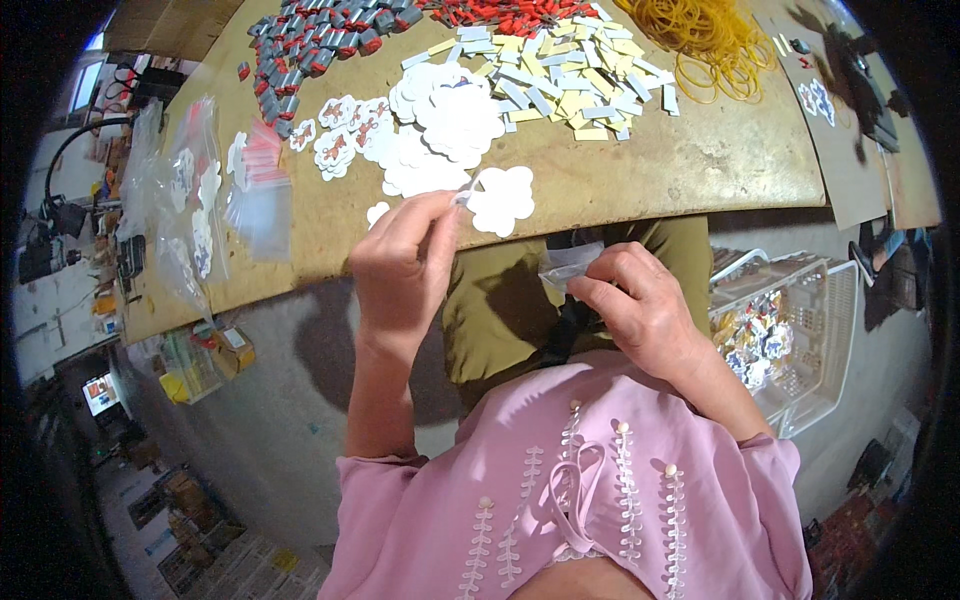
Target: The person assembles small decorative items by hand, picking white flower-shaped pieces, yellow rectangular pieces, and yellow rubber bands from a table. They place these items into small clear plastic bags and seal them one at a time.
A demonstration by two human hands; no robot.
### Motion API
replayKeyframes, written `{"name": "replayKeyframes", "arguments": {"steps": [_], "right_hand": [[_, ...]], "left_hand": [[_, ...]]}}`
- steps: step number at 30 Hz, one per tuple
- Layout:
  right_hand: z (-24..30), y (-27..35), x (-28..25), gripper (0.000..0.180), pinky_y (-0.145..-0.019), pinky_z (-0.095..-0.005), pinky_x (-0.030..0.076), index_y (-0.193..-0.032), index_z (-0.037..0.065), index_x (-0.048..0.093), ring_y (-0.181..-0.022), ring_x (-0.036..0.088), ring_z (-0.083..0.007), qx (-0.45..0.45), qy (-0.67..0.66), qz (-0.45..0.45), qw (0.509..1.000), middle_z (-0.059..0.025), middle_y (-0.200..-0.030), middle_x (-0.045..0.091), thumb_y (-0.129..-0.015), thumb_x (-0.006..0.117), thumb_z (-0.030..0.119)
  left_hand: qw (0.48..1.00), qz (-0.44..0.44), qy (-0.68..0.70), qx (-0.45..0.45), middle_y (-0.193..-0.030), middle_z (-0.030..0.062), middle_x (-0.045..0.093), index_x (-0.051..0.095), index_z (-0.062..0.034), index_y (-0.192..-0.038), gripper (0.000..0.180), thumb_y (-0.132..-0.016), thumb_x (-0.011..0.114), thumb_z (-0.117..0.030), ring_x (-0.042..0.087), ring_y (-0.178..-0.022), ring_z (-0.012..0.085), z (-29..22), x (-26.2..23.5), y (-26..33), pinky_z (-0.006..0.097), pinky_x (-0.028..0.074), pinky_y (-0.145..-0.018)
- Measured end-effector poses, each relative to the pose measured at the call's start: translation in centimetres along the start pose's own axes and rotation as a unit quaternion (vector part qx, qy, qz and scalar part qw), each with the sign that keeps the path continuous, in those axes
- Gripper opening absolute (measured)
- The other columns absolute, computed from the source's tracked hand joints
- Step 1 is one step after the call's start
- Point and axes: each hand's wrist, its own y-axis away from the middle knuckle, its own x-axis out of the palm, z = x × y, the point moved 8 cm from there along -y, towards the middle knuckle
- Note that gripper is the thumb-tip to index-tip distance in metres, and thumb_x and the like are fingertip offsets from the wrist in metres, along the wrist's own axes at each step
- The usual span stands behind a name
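My left hand (405,250) is at the table's front edge, thumb and fingertips pinched on a small, thin, whitish piece (466,190) whose kind I cannot make out. Right beside those fingertips lies a white scallop-edged cutout (505,203). Over my lap, my right hand (638,300) grips a small clear plastic bag (568,264) between thumb and fingers; what is inside, if anything, does not show. Beyond my left hand are a pile of white cutouts (450,115) and several smaller printed cutouts (338,150).
Across the table (700,170) lie grey-and-red small parts (330,40), red pieces (505,12), grey and yellow strips (590,85) and yellow rubber bands (705,45). Clear bags (262,215) lie at left. A white basket (790,335) with filled packets stands low at right.
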Motion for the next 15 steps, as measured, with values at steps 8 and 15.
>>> {"name": "replayKeyframes", "arguments": {"steps": [8,15], "right_hand": [[0.7,-1.9,-0.3,0.029,-0.086,-0.0419,0.056,-0.107,0.003,0.072,-0.100,0.066,-0.0329,0.004,-0.035,-0.001,0.999,-0.0131,-0.107,0.065,-0.078,0.071,0.003],[1.3,-2.9,-0.7,0.030,-0.084,-0.0402,0.058,-0.109,0.003,0.074,-0.103,0.067,-0.0340,0.066,-0.127,0.019,0.990,-0.0167,-0.111,0.065,-0.080,0.073,-0.003]], "left_hand": [[0.906,-0.137,0.392,-0.075,-0.101,0.0061,0.077,0.074,0.0007,-0.105,0.011,-0.095,0.078,0.005,0.065,-0.086,0.0059,-1.7,-1.6,3.3,0.024,0.052,-0.071],[0.951,-0.034,0.308,-0.015,-0.095,0.0069,0.076,0.074,-0.0015,-0.107,0.018,-0.093,0.079,0.007,0.068,-0.078,0.0118,-2.7,0.7,4.3,0.027,0.053,-0.064]]}}
